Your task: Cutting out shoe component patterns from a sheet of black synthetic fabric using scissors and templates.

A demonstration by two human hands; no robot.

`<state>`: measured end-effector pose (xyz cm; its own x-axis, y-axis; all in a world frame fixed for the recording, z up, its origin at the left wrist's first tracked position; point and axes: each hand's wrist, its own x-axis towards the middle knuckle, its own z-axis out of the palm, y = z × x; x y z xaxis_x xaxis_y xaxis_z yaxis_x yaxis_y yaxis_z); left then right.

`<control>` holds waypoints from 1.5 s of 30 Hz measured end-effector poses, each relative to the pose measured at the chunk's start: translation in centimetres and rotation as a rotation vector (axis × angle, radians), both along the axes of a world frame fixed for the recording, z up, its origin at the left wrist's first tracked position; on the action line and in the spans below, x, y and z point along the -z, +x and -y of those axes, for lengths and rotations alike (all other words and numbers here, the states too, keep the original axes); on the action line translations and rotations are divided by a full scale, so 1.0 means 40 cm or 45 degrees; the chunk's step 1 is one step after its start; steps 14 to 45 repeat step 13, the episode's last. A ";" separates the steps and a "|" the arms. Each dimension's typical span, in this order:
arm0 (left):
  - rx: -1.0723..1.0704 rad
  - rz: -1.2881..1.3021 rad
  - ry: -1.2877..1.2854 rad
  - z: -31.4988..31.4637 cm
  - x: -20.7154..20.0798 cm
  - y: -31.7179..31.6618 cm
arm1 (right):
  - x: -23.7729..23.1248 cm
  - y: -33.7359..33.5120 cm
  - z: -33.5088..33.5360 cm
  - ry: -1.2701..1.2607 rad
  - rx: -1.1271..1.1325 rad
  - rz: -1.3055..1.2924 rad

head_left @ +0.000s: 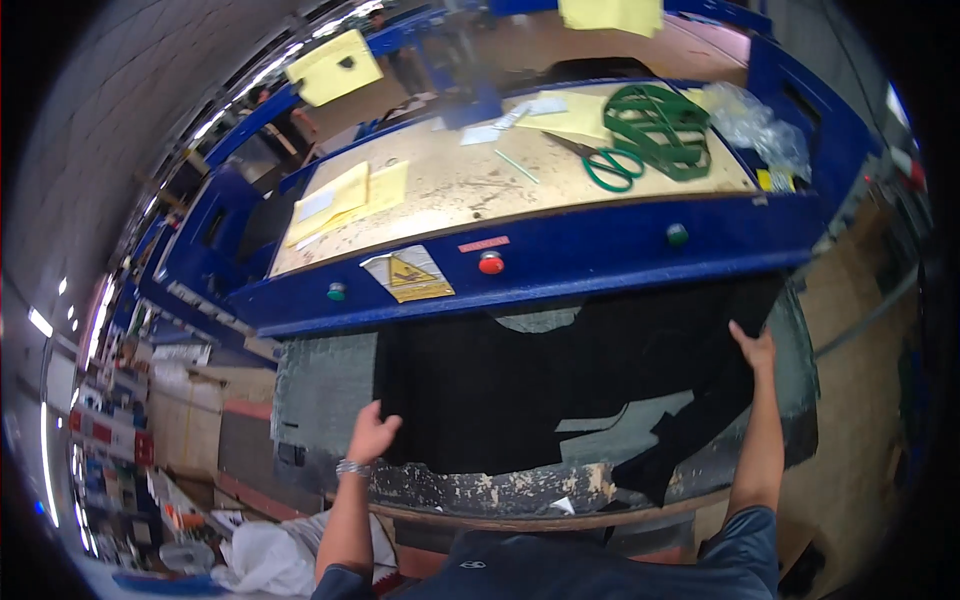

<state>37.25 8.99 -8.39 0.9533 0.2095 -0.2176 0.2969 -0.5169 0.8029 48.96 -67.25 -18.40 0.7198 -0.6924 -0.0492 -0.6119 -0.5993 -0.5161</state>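
A large black fabric piece (480, 390) with a curved cut-out at its far edge lies over a worn grey-green board (325, 385). My left hand (374, 433) is at the fabric's left edge, thumb apart from the fingers and pointing in over the cloth. Against the right part of the fabric rests my right hand (756, 348), its thumb spread toward the upper left. Neither hand shows a clear grip. A narrower, bunched part of the black cloth hangs toward the board's near edge, left of my right forearm. Board shows through a gap in the fabric.
Beyond the board runs a blue machine beam (590, 265) with a red button (491, 263), green buttons and a warning label (408, 274). Behind it, a work surface (430, 205) bears green-handled scissors (612, 168), a green strap bundle (660, 135) and yellow papers. A white sack (275, 560) sits lower left.
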 end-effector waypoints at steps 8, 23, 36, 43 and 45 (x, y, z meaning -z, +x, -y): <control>0.337 -0.090 -0.157 0.463 0.073 0.075 | 0.118 0.009 0.030 0.551 -0.174 0.371; 0.433 -0.196 -0.448 0.586 0.108 0.067 | -0.095 -0.116 -0.433 1.122 -0.633 0.298; 0.433 -0.196 -0.448 0.586 0.108 0.067 | -0.095 -0.116 -0.433 1.122 -0.633 0.298; 0.433 -0.196 -0.448 0.586 0.108 0.067 | -0.095 -0.116 -0.433 1.122 -0.633 0.298; 0.433 -0.196 -0.448 0.586 0.108 0.067 | -0.095 -0.116 -0.433 1.122 -0.633 0.298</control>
